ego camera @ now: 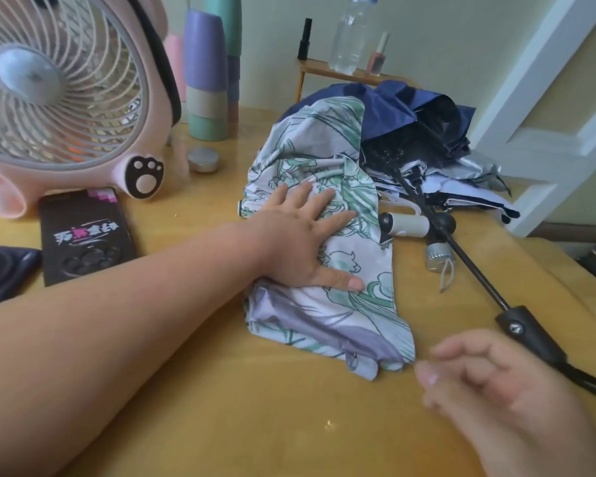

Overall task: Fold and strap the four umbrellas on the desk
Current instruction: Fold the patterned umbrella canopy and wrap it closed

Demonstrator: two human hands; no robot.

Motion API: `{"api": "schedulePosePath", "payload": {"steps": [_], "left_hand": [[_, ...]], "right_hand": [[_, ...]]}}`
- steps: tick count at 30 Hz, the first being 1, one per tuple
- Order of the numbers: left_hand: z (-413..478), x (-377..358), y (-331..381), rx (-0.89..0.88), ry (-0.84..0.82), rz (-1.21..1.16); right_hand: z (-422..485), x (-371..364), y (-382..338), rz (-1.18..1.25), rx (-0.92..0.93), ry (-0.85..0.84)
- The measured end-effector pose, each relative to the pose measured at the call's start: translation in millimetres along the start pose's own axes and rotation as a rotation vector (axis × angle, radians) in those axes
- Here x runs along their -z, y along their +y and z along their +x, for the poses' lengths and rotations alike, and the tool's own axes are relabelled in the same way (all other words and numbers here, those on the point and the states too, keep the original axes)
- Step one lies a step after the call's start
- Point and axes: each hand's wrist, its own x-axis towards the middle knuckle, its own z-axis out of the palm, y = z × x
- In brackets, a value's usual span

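A white umbrella with green and purple print (351, 304) lies loosely bunched in the middle of the yellow desk (221, 390). My left hand (303, 235) lies flat on its fabric, fingers spread. A navy umbrella (410, 111) is heaped behind it, with silver and white umbrella fabric (468, 180) beside that. A black shaft runs to a black handle (530, 335) at the right, past a cream handle (408, 224) and a silver handle (439, 256). My right hand (503, 383), blurred and empty with its fingers loosely curled, hovers near the printed umbrella's lower corner.
A pink desk fan (62, 94) stands at the back left, with a dark phone-shaped case (83, 235) in front of it. Stacked pastel cups (207, 77) and a small round tin (203, 160) sit behind. A small shelf (338, 72) holds bottles. A white door frame (547, 108) is on the right.
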Motion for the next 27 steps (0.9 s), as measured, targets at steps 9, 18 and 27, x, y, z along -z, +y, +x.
{"api": "schedulePosePath", "payload": {"steps": [9, 18, 27], "left_hand": [[3, 7, 1, 0.022, -0.048, -0.040], [1, 7, 2, 0.017, -0.037, -0.039], [4, 4, -1, 0.007, -0.032, -0.024]], "right_hand": [[-6, -41, 8, -0.110, 0.204, 0.001], [-8, -54, 9, -0.124, 0.309, 0.177], [-2, -17, 0, 0.387, -0.029, -0.271]]}}
